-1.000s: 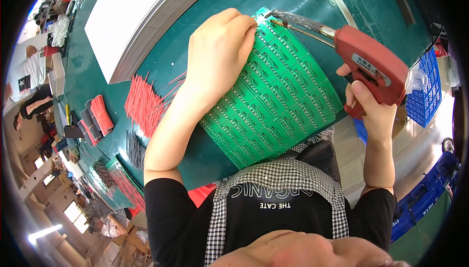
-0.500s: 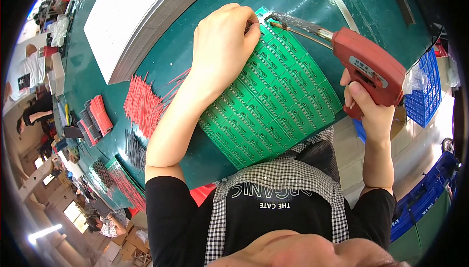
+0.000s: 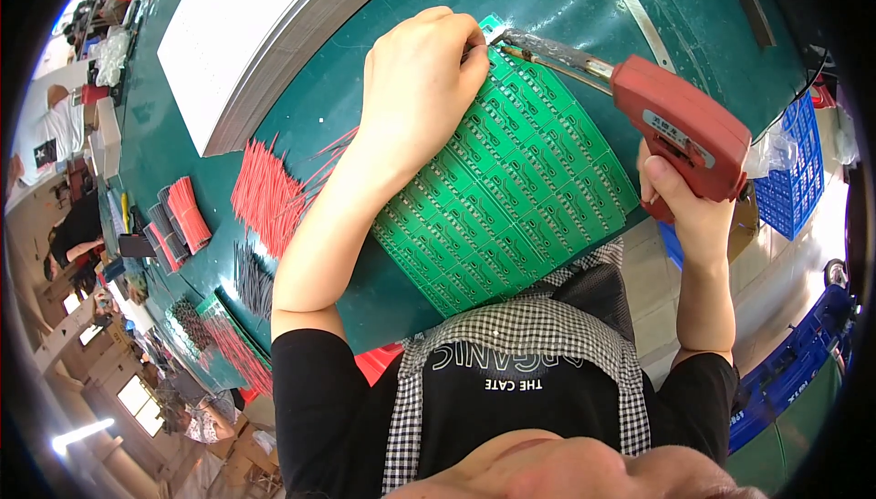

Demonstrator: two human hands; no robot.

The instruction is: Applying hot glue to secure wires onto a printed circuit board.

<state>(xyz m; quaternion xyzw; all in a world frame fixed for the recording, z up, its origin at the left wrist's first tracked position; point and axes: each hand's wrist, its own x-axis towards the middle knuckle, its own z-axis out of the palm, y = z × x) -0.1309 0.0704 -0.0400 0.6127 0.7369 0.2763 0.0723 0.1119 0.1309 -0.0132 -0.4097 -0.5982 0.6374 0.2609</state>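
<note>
A green circuit board panel (image 3: pixel 520 189), divided into many small identical boards, lies on the green table under my left forearm. At its far corner my left hand (image 3: pixel 420 84) is closed in a pinch; what sits between the fingertips is hidden. My right hand (image 3: pixel 693 212) is wrapped round the handle of a red soldering gun (image 3: pixel 684 120). The gun points left, its dark tip at the far edge of the panel, close beside my left fingertips. Loose red wires (image 3: pixel 265 193) lie left of my left forearm, some strands running toward my wrist.
Dark wires (image 3: pixel 253 278) and bundled red wires (image 3: pixel 188 214) lie on the left. Behind them rises a thick stack of white sheets (image 3: pixel 237 34). A metal strip (image 3: pixel 643 25) rests at the far right. Beyond the table stands a blue crate (image 3: pixel 792 171); people work in the left background.
The soldering gun and my right hand have shifted slightly left, bringing the tip nearer my left fingertips. My left hand and the panel have hardly moved.
</note>
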